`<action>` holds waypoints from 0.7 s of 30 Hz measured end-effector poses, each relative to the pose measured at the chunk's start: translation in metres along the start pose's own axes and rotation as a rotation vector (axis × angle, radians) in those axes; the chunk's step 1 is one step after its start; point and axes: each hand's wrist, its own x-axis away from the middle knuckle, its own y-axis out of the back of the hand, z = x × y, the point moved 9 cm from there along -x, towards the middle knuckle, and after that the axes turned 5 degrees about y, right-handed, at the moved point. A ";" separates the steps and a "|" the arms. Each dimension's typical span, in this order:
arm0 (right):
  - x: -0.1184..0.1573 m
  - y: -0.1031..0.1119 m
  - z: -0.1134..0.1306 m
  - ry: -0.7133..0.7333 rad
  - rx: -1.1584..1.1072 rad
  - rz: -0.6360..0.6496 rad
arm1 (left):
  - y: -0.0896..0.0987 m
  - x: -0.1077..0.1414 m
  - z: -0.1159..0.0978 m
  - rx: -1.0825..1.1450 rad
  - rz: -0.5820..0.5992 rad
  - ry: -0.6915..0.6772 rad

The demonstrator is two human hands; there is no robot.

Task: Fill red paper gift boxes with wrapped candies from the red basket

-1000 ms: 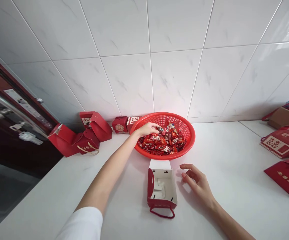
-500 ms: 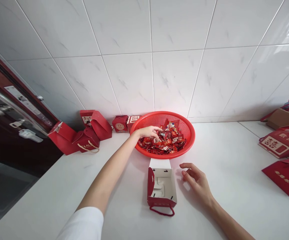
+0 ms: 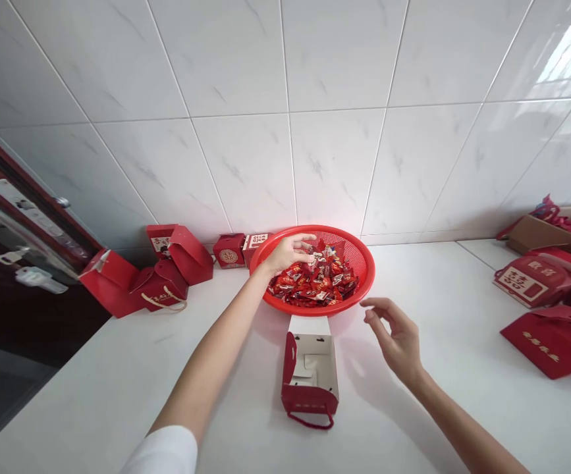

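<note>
My left hand (image 3: 291,254) is over the left part of a red mesh basket (image 3: 368,270), at the heap of red-wrapped candies (image 3: 317,283). Its fingers are bent; whether a candy is between them cannot be made out. To the right of the basket's front edge, my right hand (image 3: 394,332) hovers above the white table, thumb and fingers apart, holding nothing. An open red box (image 3: 309,398) with a white inside and a dark red cord handle lies in front of the basket, its white flap towards the basket. No candies show inside it.
Red gift boxes (image 3: 164,276) stand at the left near a dark door with keys (image 3: 38,276). Two small boxes (image 3: 230,251) sit by the tiled wall. More red boxes (image 3: 544,339) and a brown carton (image 3: 542,234) are at the right.
The view has shifted a little to the right. My left hand has lifted slightly over the candies. My right hand has moved up and nearer the basket's right side.
</note>
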 end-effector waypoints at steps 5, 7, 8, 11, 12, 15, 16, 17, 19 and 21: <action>-0.065 -0.023 0.010 -0.074 -0.143 0.072 | -0.044 0.014 -0.027 0.173 0.097 -0.159; -0.078 -0.040 0.003 -0.146 -0.245 0.137 | -0.054 0.019 -0.030 0.207 0.110 -0.171; -0.081 -0.045 -0.001 -0.171 -0.290 0.136 | -0.055 0.021 -0.032 0.211 0.098 -0.176; -0.085 -0.046 -0.011 -0.210 -0.381 0.024 | -0.050 0.025 -0.032 0.154 0.021 -0.177; -0.084 -0.044 -0.013 -0.216 -0.399 -0.013 | -0.050 0.025 -0.031 0.123 0.011 -0.168; -0.085 -0.044 -0.015 -0.244 -0.447 -0.040 | -0.052 0.028 -0.025 0.080 0.042 -0.127; -0.085 -0.045 -0.016 -0.259 -0.467 -0.031 | -0.053 0.028 -0.024 0.089 0.050 -0.117; -0.086 -0.047 -0.017 -0.279 -0.492 -0.019 | -0.052 0.029 -0.023 0.104 0.051 -0.113; -0.088 -0.049 -0.019 -0.326 -0.555 0.005 | -0.051 0.031 -0.024 0.131 0.039 -0.115; -0.090 -0.051 -0.021 -0.362 -0.617 0.035 | -0.050 0.034 -0.026 0.150 0.043 -0.119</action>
